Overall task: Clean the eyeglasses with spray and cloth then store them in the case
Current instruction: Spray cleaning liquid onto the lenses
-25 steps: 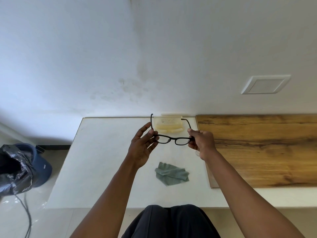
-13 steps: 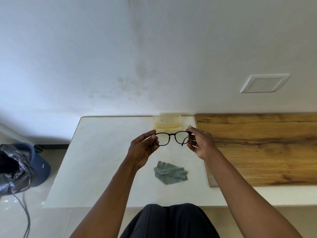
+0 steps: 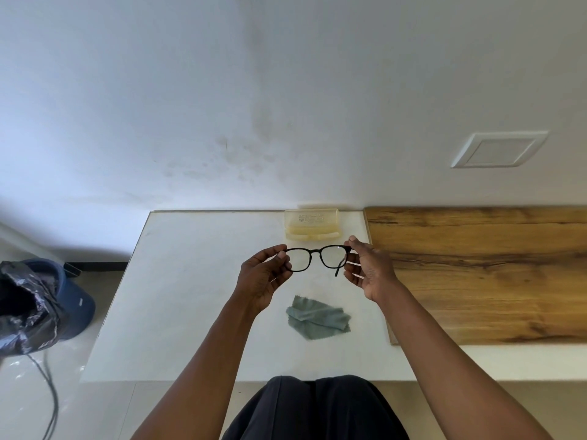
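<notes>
Black-framed eyeglasses hang in the air above the white table, lenses facing me. My left hand pinches the frame's left end between thumb and fingers. My right hand pinches the right end, and the right temple arm hangs folded partway down beside the lens. A pale yellow translucent case stands open at the table's back edge, just behind the glasses. A crumpled grey-green cloth lies on the table below my hands. No spray bottle is in view.
A wooden board covers the table's right part. On the floor at the left stands a blue bin with a black bag, and a cable trails below it. The white wall carries a switch plate.
The glasses were tipped up from lying flat with temples pointing away to lenses facing me. The temple arms have folded in, the right one still partway. Both hands kept their hold.
</notes>
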Available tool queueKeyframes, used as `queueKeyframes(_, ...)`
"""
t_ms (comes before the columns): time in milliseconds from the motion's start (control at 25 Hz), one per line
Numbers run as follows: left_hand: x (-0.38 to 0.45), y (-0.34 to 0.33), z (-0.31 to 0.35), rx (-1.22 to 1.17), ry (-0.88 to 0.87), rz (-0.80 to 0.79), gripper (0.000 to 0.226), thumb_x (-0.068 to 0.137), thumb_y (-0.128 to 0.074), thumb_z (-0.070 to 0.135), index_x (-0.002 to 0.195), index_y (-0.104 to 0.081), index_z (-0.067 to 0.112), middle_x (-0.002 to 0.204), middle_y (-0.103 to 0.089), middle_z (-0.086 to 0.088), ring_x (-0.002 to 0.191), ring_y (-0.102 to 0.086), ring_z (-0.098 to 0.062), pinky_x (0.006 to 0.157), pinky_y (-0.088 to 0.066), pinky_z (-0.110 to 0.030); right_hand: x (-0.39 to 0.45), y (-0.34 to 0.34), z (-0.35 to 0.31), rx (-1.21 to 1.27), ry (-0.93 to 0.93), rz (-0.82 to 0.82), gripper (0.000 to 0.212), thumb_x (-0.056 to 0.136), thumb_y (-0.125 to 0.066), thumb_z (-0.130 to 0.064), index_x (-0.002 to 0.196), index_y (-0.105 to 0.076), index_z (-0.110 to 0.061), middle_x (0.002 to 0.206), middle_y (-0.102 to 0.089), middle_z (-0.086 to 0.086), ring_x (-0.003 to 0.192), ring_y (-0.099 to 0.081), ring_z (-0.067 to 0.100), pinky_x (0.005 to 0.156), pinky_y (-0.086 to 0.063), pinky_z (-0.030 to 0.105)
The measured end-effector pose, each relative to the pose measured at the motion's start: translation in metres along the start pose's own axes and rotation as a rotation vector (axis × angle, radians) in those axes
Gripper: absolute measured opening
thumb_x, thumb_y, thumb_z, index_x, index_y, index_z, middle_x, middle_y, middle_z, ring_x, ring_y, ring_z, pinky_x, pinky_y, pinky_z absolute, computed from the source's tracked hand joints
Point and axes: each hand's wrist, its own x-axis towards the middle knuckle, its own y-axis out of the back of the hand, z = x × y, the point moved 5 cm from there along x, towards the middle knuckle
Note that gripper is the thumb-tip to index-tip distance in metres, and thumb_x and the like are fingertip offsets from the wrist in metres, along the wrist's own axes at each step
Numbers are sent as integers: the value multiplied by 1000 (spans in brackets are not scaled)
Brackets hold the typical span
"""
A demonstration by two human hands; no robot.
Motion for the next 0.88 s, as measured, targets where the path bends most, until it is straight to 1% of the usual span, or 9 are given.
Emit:
queueKeyframes(120, 4, 1, -2, -6, 0, 15, 13, 85, -61, 3, 96, -68, 6, 70, -66, -5, 64, -63, -18, 60, -56, -25, 2, 10, 14, -5, 9, 16, 16, 87, -61, -29, 77, -65, -18, 64, -57, -1, 51, -50, 13, 45, -45, 20)
queueKeyframes(240, 6, 1, -4, 4, 5, 23, 12, 86, -61, 2, 95, -68, 6, 69, -66, -5, 64, -63, -17, 61, -57, -25, 4, 28, 45, -73, -58, 34, 15, 83, -65, -22, 72, -58, -15, 63, -57, 0, 50, -49, 12, 49, -43, 21)
queueKeyframes(360, 7, 1, -7, 20, 11, 25, 12, 86, -60, 2, 95, -67, 6, 69, -65, -4, 64, -63, -17, 62, -57, -26, 13, 52, 68, -112, -66, 183, 17, 81, -69, -14, 75, -53, -13, 64, -54, 2, 50, -47, 13, 46, -40, 21)
queueKeyframes(440, 8, 1, -7, 17, 12, 25, 12, 86, -60, 2, 95, -68, 6, 69, -65, -4, 64, -63, -17, 62, -57, -26, 21, 64, 70, -166, -34, 299, 21, 79, -70, -11, 80, -49, -13, 70, -55, 6, 51, -49, 15, 44, -41, 24)
queueKeyframes(520, 9, 1, -8, 13, 13, 23, 12, 86, -60, 2, 94, -68, 6, 69, -65, -4, 64, -63, -17, 62, -57, -26, 26, 68, 65, -272, 16, 378, 36, 75, -74, -15, 98, -47, -10, 91, -57, 12, 69, -57, 25, 55, -48, 31)
queueKeyframes(600, 10, 0, -8, 8, 13, 20, 12, 86, -60, 2, 94, -68, 6, 68, -65, -4, 63, -63, -17, 62, -57, -26, 33, 68, 57, -424, 93, 433, 57, 72, -77, -18, 115, -41, -8, 113, -53, 16, 92, -56, 32, 70, -47, 35)
queueKeyframes(640, 11, -1, -8, 4, 13, 17, 12, 86, -60, 2, 93, -68, 7, 68, -66, -4, 63, -64, -17, 62, -57, -26, 35, 66, 52, -482, 145, 441, 62, 71, -77, -18, 120, -40, -8, 119, -49, 17, 97, -54, 33, 74, -45, 35)
queueKeyframes(720, 12, -2, -7, -3, 10, 9, 12, 86, -60, 2, 93, -69, 7, 68, -66, -4, 63, -64, -17, 62, -57, -26, 41, 61, 44, -601, 251, 411, 64, 73, -76, -18, 126, -42, -8, 124, -47, 21, 105, -51, 36, 81, -43, 38)
queueKeyframes(880, 11, -6, -9, -10, 3, -6, 12, 87, -59, 2, 93, -68, 8, 67, -65, -3, 62, -63, -16, 63, -57, -25, 47, 55, 37, -712, 366, 377, 47, 79, -69, -15, 119, -49, 0, 120, -54, 22, 109, -50, 37, 89, -40, 39)
